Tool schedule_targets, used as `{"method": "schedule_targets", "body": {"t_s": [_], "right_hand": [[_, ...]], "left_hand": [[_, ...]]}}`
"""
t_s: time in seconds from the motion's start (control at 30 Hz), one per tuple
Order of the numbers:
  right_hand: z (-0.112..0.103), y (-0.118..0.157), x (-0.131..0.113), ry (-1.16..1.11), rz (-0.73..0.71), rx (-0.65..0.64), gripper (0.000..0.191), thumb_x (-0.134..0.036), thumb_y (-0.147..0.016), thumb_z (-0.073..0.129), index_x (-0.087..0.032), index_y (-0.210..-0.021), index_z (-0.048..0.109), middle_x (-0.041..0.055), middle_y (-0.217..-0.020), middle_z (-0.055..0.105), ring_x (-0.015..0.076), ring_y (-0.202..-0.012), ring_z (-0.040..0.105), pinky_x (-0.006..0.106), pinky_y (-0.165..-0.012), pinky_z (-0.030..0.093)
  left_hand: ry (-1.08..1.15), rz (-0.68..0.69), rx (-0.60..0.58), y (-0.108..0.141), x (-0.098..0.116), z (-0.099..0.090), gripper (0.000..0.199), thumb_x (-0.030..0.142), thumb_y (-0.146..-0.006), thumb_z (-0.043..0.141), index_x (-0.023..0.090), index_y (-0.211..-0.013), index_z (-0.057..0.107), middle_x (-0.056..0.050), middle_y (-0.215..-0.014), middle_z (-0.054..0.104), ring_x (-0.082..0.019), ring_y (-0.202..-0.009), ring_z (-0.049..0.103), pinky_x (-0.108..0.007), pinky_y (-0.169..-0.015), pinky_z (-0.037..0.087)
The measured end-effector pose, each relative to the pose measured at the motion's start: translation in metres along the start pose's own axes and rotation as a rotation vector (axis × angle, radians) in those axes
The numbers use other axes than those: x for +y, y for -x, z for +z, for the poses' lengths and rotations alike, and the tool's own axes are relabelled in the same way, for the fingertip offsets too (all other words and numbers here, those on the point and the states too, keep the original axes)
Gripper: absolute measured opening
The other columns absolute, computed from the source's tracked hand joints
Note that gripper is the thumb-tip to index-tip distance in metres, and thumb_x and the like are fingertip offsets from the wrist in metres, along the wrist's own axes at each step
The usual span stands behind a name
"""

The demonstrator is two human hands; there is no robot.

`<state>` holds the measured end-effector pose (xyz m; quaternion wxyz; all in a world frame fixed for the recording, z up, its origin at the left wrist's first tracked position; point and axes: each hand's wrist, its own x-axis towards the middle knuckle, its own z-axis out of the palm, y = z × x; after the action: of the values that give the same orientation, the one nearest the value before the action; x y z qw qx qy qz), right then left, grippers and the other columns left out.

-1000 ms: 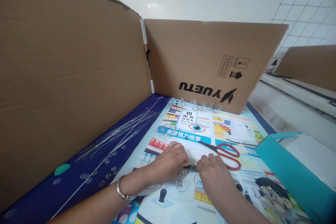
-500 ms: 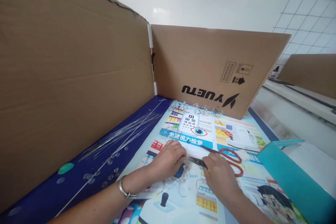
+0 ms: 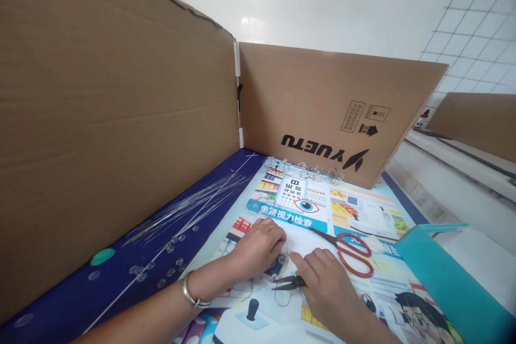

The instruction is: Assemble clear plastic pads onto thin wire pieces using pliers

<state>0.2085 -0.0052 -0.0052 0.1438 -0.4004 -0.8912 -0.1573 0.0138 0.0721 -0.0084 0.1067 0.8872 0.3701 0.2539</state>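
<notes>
My left hand [image 3: 258,247] rests curled on the printed poster mat [image 3: 290,207], its fingers over a small blue object [image 3: 274,268] tangled in thin clear wire loops [image 3: 283,295]. My right hand [image 3: 326,291] lies just to the right and lower down. It covers the handle end of small black pliers [image 3: 291,282], whose jaws point left towards the blue object. Red-handled scissors [image 3: 350,254] lie on the mat, above and to the right of my right hand, not touching it.
Long thin metal wires [image 3: 193,208] and clear suction cups [image 3: 141,275] lie on a dark blue cloth [image 3: 121,301] at left. Cardboard panels [image 3: 113,107] stand along the left and back. A teal box [image 3: 447,274] sits at right.
My right hand has moved down and slightly left, carrying the black pliers away from the scissors. The left hand stays nearly in place, and the view has shifted only slightly.
</notes>
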Motion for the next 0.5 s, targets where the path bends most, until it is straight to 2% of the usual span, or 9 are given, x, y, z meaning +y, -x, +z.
{"method": "schedule_targets", "body": {"t_s": [0.13, 0.23, 0.5], "right_hand": [[0.000, 0.000, -0.006, -0.041, -0.072, -0.038, 0.044, -0.009, -0.083, 0.041, -0.016, -0.126, 0.044, 0.0050, -0.080, 0.051, 0.0186, -0.075, 0.042, 0.035, -0.070, 0.032], [0.004, 0.000, -0.009, -0.083, -0.087, -0.088, 0.037, -0.010, -0.084, 0.044, -0.020, -0.119, 0.049, 0.0033, -0.079, 0.051, 0.0175, -0.074, 0.041, 0.035, -0.072, 0.032], [0.009, 0.002, -0.008, -0.094, -0.057, -0.134, 0.031, -0.010, -0.084, 0.042, -0.018, -0.112, 0.051, 0.0043, -0.083, 0.052, 0.0184, -0.078, 0.041, 0.035, -0.072, 0.031]], "left_hand": [[0.002, -0.002, 0.007, 0.001, -0.001, 0.002, 0.020, 0.012, -0.081, 0.048, 0.018, -0.093, 0.063, -0.006, -0.083, 0.060, -0.021, -0.085, 0.051, -0.033, -0.078, 0.039], [0.010, -0.015, 0.008, 0.001, -0.002, 0.003, 0.024, 0.010, -0.079, 0.048, 0.019, -0.096, 0.064, -0.007, -0.083, 0.061, -0.021, -0.085, 0.052, -0.033, -0.078, 0.040], [0.101, -0.084, 0.012, -0.001, -0.004, 0.005, 0.020, 0.007, -0.075, 0.046, 0.018, -0.080, 0.062, -0.004, -0.076, 0.061, -0.018, -0.078, 0.053, -0.028, -0.073, 0.040]]}}
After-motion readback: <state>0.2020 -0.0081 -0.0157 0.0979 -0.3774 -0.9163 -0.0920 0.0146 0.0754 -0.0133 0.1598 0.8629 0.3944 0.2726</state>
